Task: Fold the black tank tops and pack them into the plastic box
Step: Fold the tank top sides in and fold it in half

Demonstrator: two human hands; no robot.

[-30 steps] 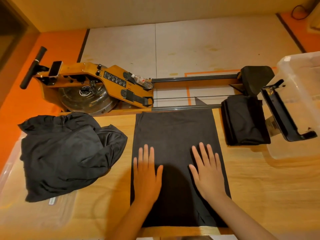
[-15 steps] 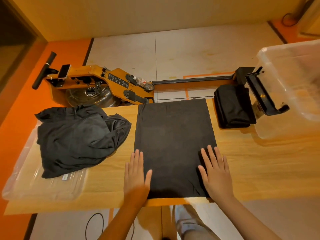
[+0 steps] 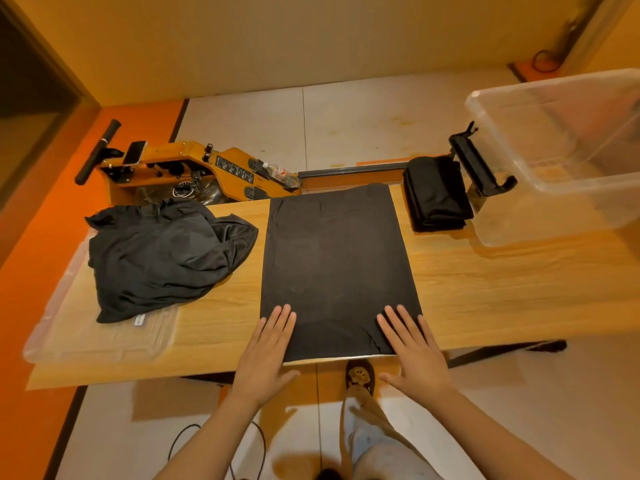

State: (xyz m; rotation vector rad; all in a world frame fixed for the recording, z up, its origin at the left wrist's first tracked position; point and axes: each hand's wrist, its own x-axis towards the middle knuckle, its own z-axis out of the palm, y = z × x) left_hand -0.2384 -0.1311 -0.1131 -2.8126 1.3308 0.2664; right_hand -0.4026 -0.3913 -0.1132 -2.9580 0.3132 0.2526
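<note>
- The top (image 3: 337, 271) lies flat mid-bench, folded to a long black rectangle, its near edge right at the bench's (image 3: 502, 278) near edge and its far edge at the far one.
- No print or label shows on it.
- A small white tag (image 3: 139, 319) peeks out under the pile (image 3: 162, 258) on the left; its writing is too small to read.
- A black plate on the orange rower (image 3: 207, 171) carries white lettering, and that is unreadable too.
- Left hand (image 3: 268, 355) is flat, its fingers (image 3: 282, 323) straight and close together, tips resting on the top's near left corner.
- Right hand (image 3: 414, 351) is flat as well, fingers (image 3: 398, 323) straight and slightly spread, pressing the near right corner.
- Both palms overhang the bench's near edge; neither hand grips the cloth.
- The pile of loose black tops sits on a clear lid (image 3: 104, 337), which it partly hides.
- A folded stack (image 3: 434, 195) sits far right of the top, just beside the clear box (image 3: 561, 161).
- The box is cut off by the right edge of the view.
- A bottle (image 3: 280, 174) lies on the rower, and a phone (image 3: 133, 152) is propped near its handle.
- Below the bench, a foot (image 3: 360, 375) shows between the arms, blurred.
</note>
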